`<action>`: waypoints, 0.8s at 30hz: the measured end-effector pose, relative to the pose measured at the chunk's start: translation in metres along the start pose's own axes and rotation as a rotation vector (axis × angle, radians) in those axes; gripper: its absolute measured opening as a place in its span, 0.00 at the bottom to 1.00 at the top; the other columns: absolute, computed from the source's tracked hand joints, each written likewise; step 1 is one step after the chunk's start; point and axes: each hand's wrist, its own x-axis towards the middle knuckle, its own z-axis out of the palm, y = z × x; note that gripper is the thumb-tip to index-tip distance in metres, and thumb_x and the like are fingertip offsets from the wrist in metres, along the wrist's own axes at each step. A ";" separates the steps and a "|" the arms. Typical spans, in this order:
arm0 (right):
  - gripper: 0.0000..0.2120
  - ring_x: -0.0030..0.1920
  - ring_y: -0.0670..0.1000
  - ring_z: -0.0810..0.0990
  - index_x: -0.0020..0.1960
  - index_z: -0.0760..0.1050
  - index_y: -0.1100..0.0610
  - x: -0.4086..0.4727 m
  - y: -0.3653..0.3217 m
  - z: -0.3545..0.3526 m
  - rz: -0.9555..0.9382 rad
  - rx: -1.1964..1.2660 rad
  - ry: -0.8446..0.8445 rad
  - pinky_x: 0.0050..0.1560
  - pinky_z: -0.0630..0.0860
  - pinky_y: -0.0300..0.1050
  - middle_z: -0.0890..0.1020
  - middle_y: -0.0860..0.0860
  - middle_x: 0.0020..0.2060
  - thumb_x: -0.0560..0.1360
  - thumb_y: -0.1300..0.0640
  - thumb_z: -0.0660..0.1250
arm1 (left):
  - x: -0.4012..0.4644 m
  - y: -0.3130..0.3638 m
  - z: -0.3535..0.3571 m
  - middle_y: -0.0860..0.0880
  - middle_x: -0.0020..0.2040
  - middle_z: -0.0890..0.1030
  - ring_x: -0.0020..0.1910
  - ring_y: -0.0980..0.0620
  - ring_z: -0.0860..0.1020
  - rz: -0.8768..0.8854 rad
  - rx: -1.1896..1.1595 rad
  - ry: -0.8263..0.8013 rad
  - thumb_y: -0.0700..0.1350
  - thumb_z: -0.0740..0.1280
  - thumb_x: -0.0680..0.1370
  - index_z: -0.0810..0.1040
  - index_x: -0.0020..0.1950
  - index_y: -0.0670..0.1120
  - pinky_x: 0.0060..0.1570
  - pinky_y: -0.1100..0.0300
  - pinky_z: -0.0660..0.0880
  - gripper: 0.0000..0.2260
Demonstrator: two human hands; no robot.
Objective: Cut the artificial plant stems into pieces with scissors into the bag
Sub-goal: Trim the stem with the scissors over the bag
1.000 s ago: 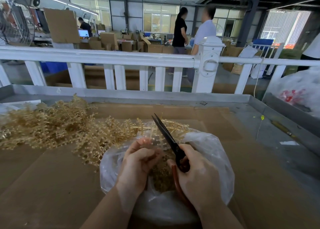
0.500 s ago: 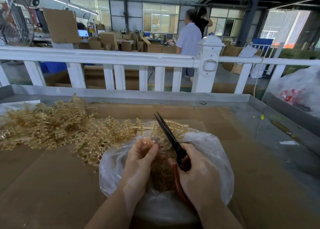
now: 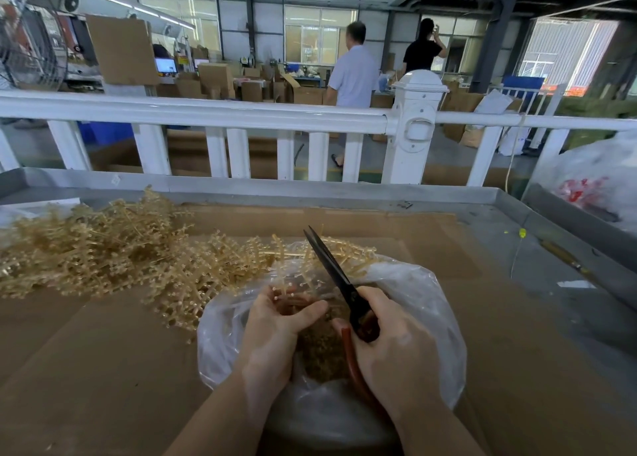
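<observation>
left hand (image 3: 275, 321) is pinching a gold stem (image 3: 286, 292) right over the mouth of the bag (image 3: 413, 283), right hand (image 3: 396, 348) is wrapped round the red handles of the scissors (image 3: 331, 269), blades together and pointing to about 11 o'clock. uncut pile (image 3: 103, 249) sits at 10 o'clock from the bag, cut bits already in the bottom. imo best way here: feed the stem short past the fingers, open the blades wide, snip low over the opening so pieces drop in and don't ping out onto the cardboard (image 3: 86, 369).

a factory packing floor (stacked cardboard boxes (image 3: 215, 76), steel-framed walls).
</observation>
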 end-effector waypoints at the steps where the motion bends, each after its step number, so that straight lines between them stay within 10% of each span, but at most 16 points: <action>1: 0.18 0.44 0.42 0.81 0.57 0.79 0.53 0.000 0.000 0.000 0.002 0.003 0.004 0.46 0.77 0.35 0.83 0.43 0.43 0.68 0.51 0.76 | -0.001 0.001 0.001 0.46 0.38 0.85 0.39 0.46 0.84 0.015 0.030 -0.007 0.36 0.76 0.56 0.76 0.52 0.40 0.34 0.57 0.80 0.25; 10: 0.16 0.42 0.42 0.80 0.55 0.78 0.50 0.000 -0.001 0.000 0.042 0.025 -0.016 0.42 0.78 0.39 0.81 0.42 0.40 0.70 0.47 0.74 | -0.003 0.005 0.000 0.43 0.40 0.84 0.42 0.46 0.84 0.001 -0.155 -0.132 0.37 0.71 0.66 0.83 0.31 0.48 0.41 0.56 0.80 0.07; 19: 0.17 0.40 0.41 0.79 0.53 0.77 0.47 -0.001 -0.001 0.001 0.068 0.019 -0.003 0.41 0.78 0.38 0.81 0.41 0.39 0.67 0.48 0.76 | 0.004 0.009 -0.002 0.42 0.42 0.85 0.36 0.49 0.84 -0.032 -0.466 0.060 0.33 0.66 0.72 0.73 0.46 0.39 0.34 0.59 0.81 0.05; 24: 0.17 0.39 0.42 0.80 0.53 0.78 0.48 -0.001 -0.001 0.001 0.056 -0.019 -0.020 0.40 0.77 0.37 0.81 0.42 0.38 0.67 0.46 0.76 | 0.003 0.011 0.000 0.39 0.43 0.80 0.36 0.48 0.83 -0.040 -0.531 0.095 0.31 0.68 0.64 0.73 0.57 0.39 0.34 0.59 0.81 0.22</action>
